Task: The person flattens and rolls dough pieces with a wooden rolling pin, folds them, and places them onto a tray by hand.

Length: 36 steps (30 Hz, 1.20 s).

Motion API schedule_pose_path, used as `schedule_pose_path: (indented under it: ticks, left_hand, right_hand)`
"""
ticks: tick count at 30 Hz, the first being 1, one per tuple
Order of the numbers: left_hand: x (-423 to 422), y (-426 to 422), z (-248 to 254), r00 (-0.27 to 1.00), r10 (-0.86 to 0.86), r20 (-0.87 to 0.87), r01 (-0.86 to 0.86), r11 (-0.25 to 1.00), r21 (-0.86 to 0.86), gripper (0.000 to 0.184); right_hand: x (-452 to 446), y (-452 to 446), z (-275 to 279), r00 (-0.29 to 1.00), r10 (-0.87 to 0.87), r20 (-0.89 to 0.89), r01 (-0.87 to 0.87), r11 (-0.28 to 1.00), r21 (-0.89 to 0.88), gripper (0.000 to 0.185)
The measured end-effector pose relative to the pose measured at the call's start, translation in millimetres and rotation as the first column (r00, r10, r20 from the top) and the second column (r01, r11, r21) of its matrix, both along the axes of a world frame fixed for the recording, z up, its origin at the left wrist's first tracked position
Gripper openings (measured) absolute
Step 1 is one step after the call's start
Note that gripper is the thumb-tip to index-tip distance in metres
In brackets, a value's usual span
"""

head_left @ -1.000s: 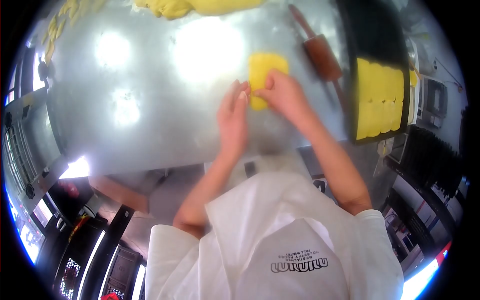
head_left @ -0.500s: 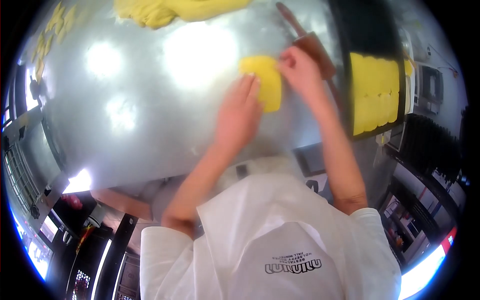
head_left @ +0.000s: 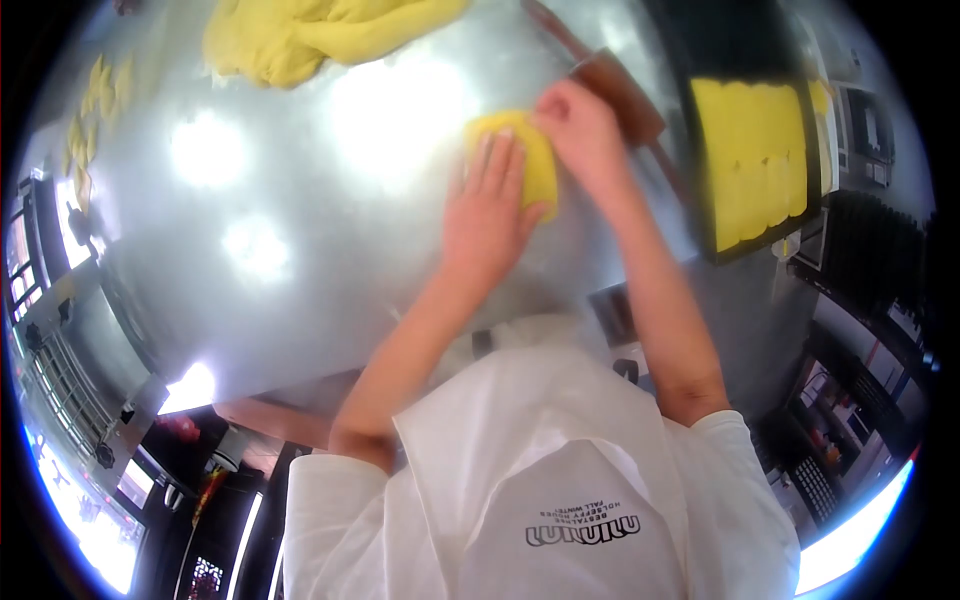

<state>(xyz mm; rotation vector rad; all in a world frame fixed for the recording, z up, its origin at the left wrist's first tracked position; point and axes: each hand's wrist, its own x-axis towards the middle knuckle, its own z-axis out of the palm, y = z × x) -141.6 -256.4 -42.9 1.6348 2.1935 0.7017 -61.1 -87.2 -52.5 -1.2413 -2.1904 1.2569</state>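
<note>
A flattened piece of yellow dough [head_left: 541,178] lies on the steel worktop in front of me. My left hand [head_left: 485,205] rests on it palm down, fingers stretched out and the thumb near its lower right edge. At the dough's upper right corner is my right hand [head_left: 580,130], with thumb and fingers pinched together on the edge. The pinched bit itself is covered by the fingers. Just beyond that hand lies a brown wooden rolling pin [head_left: 622,95], set diagonally.
A big lump of yellow dough [head_left: 270,45] sits at the back of the worktop [head_left: 330,260]. Small dough pieces [head_left: 85,125] lie at the far left. On the right, a dark tray [head_left: 725,245] holds rows of flat yellow dough pieces.
My right hand has moved a little left and up with the dough's corner. My left hand now lies flatter, its thumb spread out to the right. The whole view has shifted slightly.
</note>
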Motion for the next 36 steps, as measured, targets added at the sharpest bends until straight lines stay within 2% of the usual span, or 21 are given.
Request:
schedule_pose_path:
  ticks: [2, 4, 7, 11, 13, 16, 17, 20, 23, 26, 29, 31, 34, 36]
  left_hand:
    - [-3.1, -2.3, 1.0, 1.000, -0.001, 0.025, 0.002, 1.000, -0.021, 0.077]
    - [-6.3, 0.4, 4.3, 0.999, -0.016, 0.042, 0.014, 0.998, 0.058, 0.074]
    - [-9.0, 4.6, -4.4, 0.999, -0.045, 0.025, 0.043, 0.995, 0.085, 0.069]
    - [-19.7, 8.8, 0.4, 0.995, -0.093, 0.020, 0.093, 0.995, 0.031, 0.063]
    - [-33.3, 2.1, -3.5, 0.989, -0.109, 0.102, 0.098, 0.990, 0.105, 0.061]
    - [-53.8, -6.5, -10.9, 0.979, -0.160, 0.129, 0.130, 0.968, 0.214, 0.061]
    - [-57.8, -6.3, -12.4, 0.977, -0.177, 0.120, 0.143, 0.957, 0.252, 0.061]
    - [-56.1, -16.8, -7.7, 0.973, -0.143, 0.180, 0.091, 0.959, 0.267, 0.072]
    - [-49.1, -24.7, 5.2, 0.971, -0.203, 0.125, 0.176, 0.964, 0.198, 0.091]
    - [-48.3, -30.6, -5.5, 0.968, -0.244, 0.060, 0.233, 0.960, 0.157, 0.104]
    - [-49.7, -25.0, -12.7, 0.977, -0.211, 0.042, 0.196, 0.954, 0.226, 0.104]
    - [-50.8, -24.4, -17.0, 0.972, -0.232, 0.032, 0.221, 0.953, 0.209, 0.104]
    - [-46.8, -26.9, -18.0, 0.982, -0.188, 0.031, 0.178, 0.964, 0.199, 0.104]
    - [-46.1, -27.2, -17.5, 0.986, -0.165, 0.033, 0.155, 0.966, 0.205, 0.102]
  right_hand:
    - [2.7, 0.8, 3.7, 1.000, -0.015, -0.007, 0.015, 1.000, -0.021, 0.019]
    - [5.3, -0.2, 7.0, 0.999, -0.038, -0.029, 0.037, 0.998, -0.054, 0.020]
    - [5.8, 0.4, 3.6, 0.993, 0.017, 0.116, -0.021, 0.999, 0.037, 0.022]
    - [16.9, 0.6, 7.2, 0.998, -0.010, 0.056, 0.011, 1.000, -0.007, 0.023]
    - [29.5, -5.5, 17.0, 0.998, -0.056, 0.027, 0.058, 0.997, -0.046, 0.025]
    - [53.1, -18.8, 39.3, 0.965, 0.070, 0.254, -0.021, 0.982, -0.190, 0.028]
    - [57.8, -22.3, 40.7, 0.965, 0.079, 0.251, -0.029, 0.980, -0.197, 0.029]
    - [65.9, -34.9, 36.6, 0.964, 0.117, 0.237, -0.066, 0.975, -0.210, 0.032]
    - [65.5, -42.1, 31.4, 0.959, 0.135, 0.250, -0.097, 0.983, -0.159, 0.037]
    - [64.7, -46.4, 26.2, 0.942, 0.139, 0.306, -0.116, 0.989, -0.090, 0.039]
    - [64.1, -46.5, 26.8, 0.939, 0.143, 0.312, -0.133, 0.990, -0.056, 0.040]
    - [65.5, -47.3, 25.6, 0.949, 0.153, 0.276, -0.152, 0.988, -0.024, 0.041]
    - [63.6, -47.4, 33.4, 0.933, 0.152, 0.325, -0.107, 0.982, -0.153, 0.044]
    - [63.4, -50.0, 30.0, 0.928, 0.165, 0.335, -0.139, 0.985, -0.100, 0.046]
